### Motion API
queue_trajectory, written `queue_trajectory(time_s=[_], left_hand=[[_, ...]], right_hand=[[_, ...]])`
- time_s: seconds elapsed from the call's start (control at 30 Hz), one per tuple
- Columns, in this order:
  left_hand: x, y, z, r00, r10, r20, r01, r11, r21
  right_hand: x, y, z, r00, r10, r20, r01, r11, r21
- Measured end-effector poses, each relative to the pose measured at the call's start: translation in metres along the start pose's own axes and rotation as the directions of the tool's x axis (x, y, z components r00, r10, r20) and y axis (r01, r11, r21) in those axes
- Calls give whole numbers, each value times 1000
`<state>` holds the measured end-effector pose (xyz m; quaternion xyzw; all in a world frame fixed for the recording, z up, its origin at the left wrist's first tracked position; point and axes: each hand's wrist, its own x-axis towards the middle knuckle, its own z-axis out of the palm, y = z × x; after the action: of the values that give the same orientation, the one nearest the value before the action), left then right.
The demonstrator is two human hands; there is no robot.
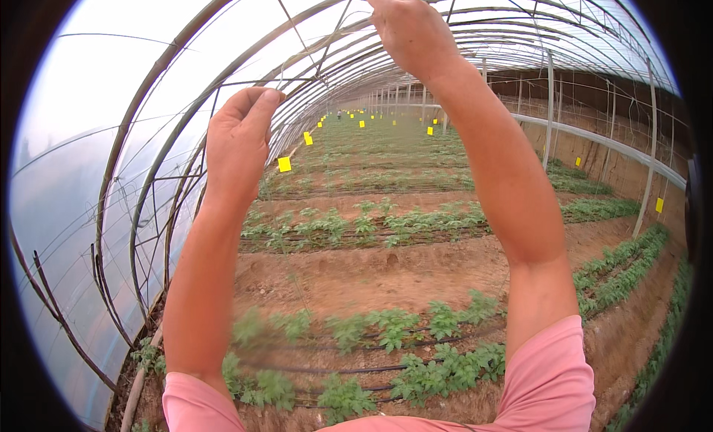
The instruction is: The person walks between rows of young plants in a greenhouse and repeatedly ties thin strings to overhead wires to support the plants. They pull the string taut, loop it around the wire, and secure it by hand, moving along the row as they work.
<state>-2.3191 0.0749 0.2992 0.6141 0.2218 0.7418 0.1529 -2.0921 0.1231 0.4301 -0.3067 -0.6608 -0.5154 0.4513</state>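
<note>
Both arms are raised overhead inside a plastic-covered tunnel greenhouse. The left hand (239,139) is curled, thumb up, its fingers closed around a thin horizontal wire (297,81) that runs rightward from it toward the roof hoops. The right hand (412,31) reaches higher and further forward, fingertips pressed together, seemingly pinching a fine string (297,57) near the wire; the strand is so thin that I cannot tell exactly where it sits between the fingers. In my judgement the main risk is the string slipping out of that pinch, since the grip is only at the fingertips and the arm is stretched; a hard pull with the left hand could also sag or shift the wire. Below and beyond the hands lie rows of young green plants (416,332) in brown soil, with dark drip hoses along them. Small square yellow cards (284,164) hang above the rows: one just to the right of the left wrist, several more between the two hands far down the tunnel, and one to the far right of the right forearm near the earthen wall (594,146).
</note>
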Motion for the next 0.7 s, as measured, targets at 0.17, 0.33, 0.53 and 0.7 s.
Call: queue_trajectory(time_s=[0.17, 0.33, 0.53, 0.7], left_hand=[[25, -21, -12, 998, -35, 44, 38, 997, -65], [33, -30, -22, 995, -29, 90, 37, 996, -83], [44, -48, -28, 985, 96, 143, -89, 995, -56], [42, -55, -8, 956, 173, 236, -172, 985, -23]], right_hand=[[2, -16, 5, 965, 16, 260, -45, 993, 105], [5, -12, 10, 952, -105, 287, 138, 986, -97], [-22, -15, 1, 956, -292, -37, 268, 916, -298], [-105, -40, 12, 964, -266, 20, 263, 936, -233]])
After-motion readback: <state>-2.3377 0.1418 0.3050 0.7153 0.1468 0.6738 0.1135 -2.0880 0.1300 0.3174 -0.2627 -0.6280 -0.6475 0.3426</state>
